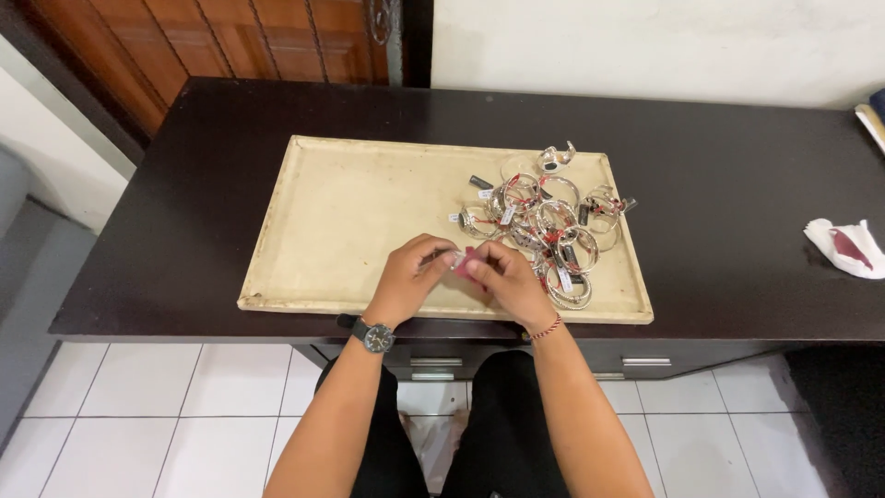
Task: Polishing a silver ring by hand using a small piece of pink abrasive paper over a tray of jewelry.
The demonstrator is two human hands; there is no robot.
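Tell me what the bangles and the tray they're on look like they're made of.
The bangles look like polished silver-toned metal, judging by their bright glints. The tray has a matte cream surface, possibly fabric-covered or painted board; the material is unclear.

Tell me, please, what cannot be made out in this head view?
- Piece between the left hand and right hand: mostly hidden by fingers; only a pink bit shows.
- Tags in the bangle pile: too small to read.
- Cloth: partly cut by the right edge.
- Drawers: mostly hidden under the desk.
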